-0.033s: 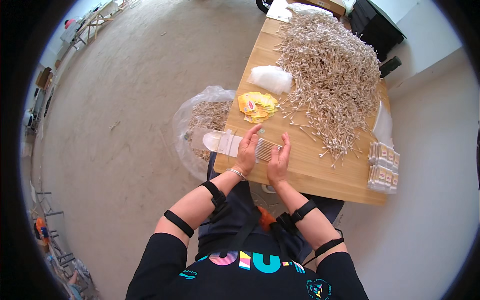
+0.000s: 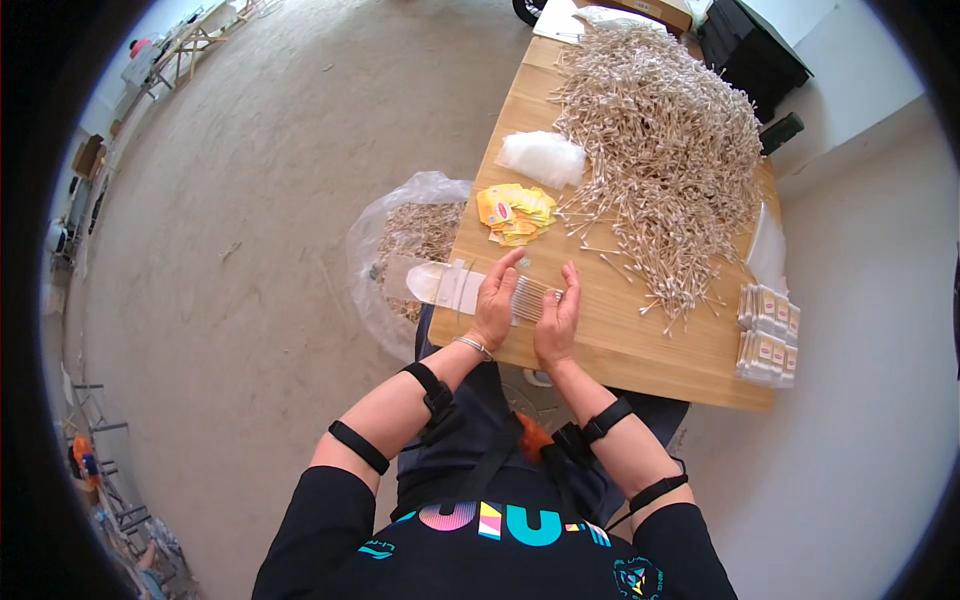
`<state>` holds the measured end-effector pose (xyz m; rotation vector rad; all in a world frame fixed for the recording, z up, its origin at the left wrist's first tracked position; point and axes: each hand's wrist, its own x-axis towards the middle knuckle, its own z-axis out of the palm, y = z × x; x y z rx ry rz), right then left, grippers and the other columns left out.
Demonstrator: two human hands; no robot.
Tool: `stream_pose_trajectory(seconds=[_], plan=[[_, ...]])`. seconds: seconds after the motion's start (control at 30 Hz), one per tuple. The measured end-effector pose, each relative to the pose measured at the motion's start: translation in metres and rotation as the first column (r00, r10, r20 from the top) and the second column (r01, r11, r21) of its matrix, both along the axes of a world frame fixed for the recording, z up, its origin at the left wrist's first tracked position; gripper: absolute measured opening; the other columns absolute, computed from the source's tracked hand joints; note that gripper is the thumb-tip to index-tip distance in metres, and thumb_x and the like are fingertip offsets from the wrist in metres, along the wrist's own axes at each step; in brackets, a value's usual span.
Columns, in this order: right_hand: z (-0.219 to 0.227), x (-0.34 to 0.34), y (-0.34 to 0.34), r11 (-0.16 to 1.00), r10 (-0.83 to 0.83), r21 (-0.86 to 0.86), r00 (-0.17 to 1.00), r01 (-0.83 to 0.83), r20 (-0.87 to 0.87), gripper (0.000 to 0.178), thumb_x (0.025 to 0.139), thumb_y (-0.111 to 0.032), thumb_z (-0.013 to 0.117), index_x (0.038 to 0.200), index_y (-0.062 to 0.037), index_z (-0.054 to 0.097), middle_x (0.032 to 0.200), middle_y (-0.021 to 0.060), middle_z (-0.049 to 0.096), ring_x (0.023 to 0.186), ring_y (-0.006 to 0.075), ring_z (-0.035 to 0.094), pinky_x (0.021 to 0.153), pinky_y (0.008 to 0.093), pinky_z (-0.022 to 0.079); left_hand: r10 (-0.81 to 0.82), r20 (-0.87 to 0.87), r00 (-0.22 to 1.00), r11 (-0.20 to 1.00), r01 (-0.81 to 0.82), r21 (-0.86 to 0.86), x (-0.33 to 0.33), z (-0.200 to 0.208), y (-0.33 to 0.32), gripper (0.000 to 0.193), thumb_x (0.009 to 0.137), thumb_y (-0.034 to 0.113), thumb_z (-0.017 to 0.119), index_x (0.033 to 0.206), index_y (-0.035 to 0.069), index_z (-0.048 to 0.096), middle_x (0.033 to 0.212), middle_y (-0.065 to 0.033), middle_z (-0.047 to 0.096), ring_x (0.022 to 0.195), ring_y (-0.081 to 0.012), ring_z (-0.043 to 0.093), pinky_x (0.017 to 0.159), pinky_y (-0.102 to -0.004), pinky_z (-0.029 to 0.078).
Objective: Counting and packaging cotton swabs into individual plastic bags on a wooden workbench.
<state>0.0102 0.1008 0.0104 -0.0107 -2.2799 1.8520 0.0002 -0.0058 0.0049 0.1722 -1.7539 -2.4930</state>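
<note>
A flat row of cotton swabs (image 2: 529, 297) lies side by side between my two hands, over the table's near left corner. My left hand (image 2: 493, 308) presses against the row's left end, its fingers stretched away from me. At the other end, my right hand (image 2: 557, 322) closes in with its thumb by the swab tips. Left of my left hand rests a clear plastic strip with a white rounded end (image 2: 425, 283). Just beyond my hands sits a pile of yellow printed cards (image 2: 515, 213). The undersides of both palms are hidden.
A large heap of loose cotton swabs (image 2: 660, 140) covers the far part of the wooden table (image 2: 600, 355). Clear bags (image 2: 542, 158) lie beyond the cards. Filled swab packs (image 2: 768, 335) stand at the right edge. A plastic sack of swabs (image 2: 365, 240) stands on the floor, left.
</note>
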Motion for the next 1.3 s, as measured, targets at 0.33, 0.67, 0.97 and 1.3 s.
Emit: stream_pose_trajectory(seconds=[0.33, 0.67, 0.97, 1.3], plan=[[-0.002, -0.006, -0.003, 0.843, 0.094, 0.536, 0.993, -0.042, -0.07, 0.032, 0.086, -0.007, 0.047, 0.117, -0.0029, 0.05, 0.111, 0.0137, 0.055, 0.111, 0.031, 0.045, 0.106, 0.0475, 0.022, -0.025, 0.018, 1.0, 0.999, 0.025, -0.042, 0.001, -0.001, -0.002, 0.041, 0.099, 0.025, 0.039, 0.129, 0.0, 0.047, 0.124, -0.0102, 0.053, 0.114, -0.015, 0.047, 0.098, -0.026, 0.034], [-0.002, -0.011, 0.002, 0.916, 0.173, 0.371, 0.984, -0.15, -0.029, 0.027, 0.085, -0.006, 0.047, 0.111, -0.0036, 0.052, 0.106, 0.0122, 0.055, 0.108, 0.0318, 0.045, 0.107, 0.0465, 0.022, -0.096, 0.009, 0.995, 0.994, 0.096, 0.045, -0.001, -0.005, -0.006, 0.043, 0.1, 0.029, 0.038, 0.132, 0.001, 0.044, 0.129, -0.0051, 0.049, 0.113, -0.0087, 0.044, 0.099, -0.0227, 0.034], [0.017, 0.01, 0.026, 0.734, 0.308, 0.659, 0.945, -0.161, -0.112, 0.06, 0.08, -0.009, 0.057, 0.132, 0.004, 0.031, 0.138, 0.0234, 0.032, 0.133, 0.0396, 0.024, 0.11, 0.0467, 0.02, -0.04, -0.005, 0.999, 0.999, 0.04, -0.035, 0.002, -0.004, -0.008, 0.041, 0.099, 0.027, 0.039, 0.128, 0.0, 0.048, 0.124, -0.0101, 0.054, 0.115, -0.0146, 0.046, 0.099, -0.0258, 0.034], [0.011, 0.004, 0.047, 0.726, 0.381, 0.62, 0.925, -0.298, -0.001, 0.076, 0.077, -0.009, 0.064, 0.138, 0.0055, 0.022, 0.144, 0.0248, 0.024, 0.136, 0.0406, 0.019, 0.112, 0.0435, 0.018, -0.013, -0.052, 0.999, 0.991, 0.006, -0.133, 0.004, -0.002, -0.002, 0.043, 0.099, 0.029, 0.039, 0.128, -0.001, 0.047, 0.126, -0.012, 0.053, 0.118, -0.0179, 0.046, 0.101, -0.0279, 0.033]])
